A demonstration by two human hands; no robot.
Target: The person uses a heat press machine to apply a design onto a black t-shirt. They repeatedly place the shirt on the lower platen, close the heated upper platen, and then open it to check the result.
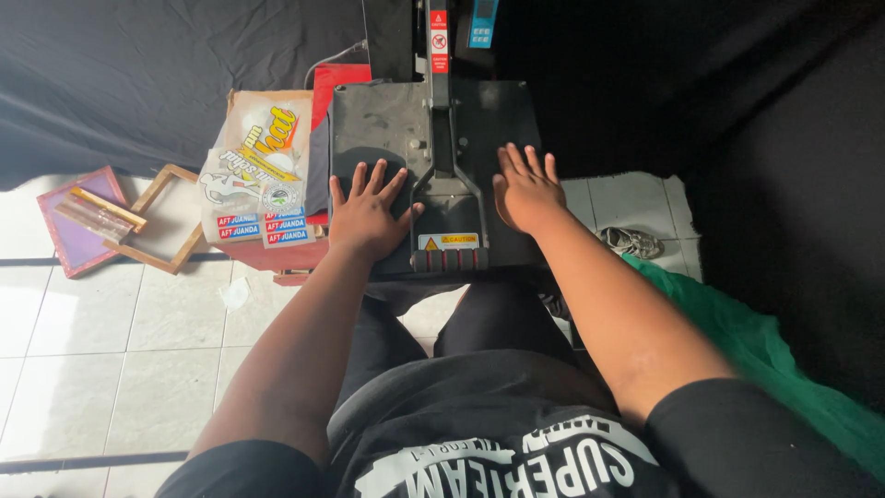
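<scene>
Head view: left hand (366, 214) and right hand (525, 192) lie flat, fingers spread, on the black heat press top plate (387, 115), either side of its handle arm (446, 198). Looks like the pressing step; next likely needs a grip on the handle. Printed transfer sheets (260, 175) stacked left, wooden frames (161, 219) on the floor, nothing blocking.

Both hands, left hand (367, 214) and right hand (525, 192), flat on heat press (433, 129)

**Tiled floor beneath a heat press**

Pale floor tiles (120, 360) with dark grout lines. Lying on them: a purple-meshed screen frame (78, 221), an empty wooden frame (166, 219), a crumpled paper scrap (236, 293), a worn shoe (631, 242), green cloth (765, 350).
</scene>
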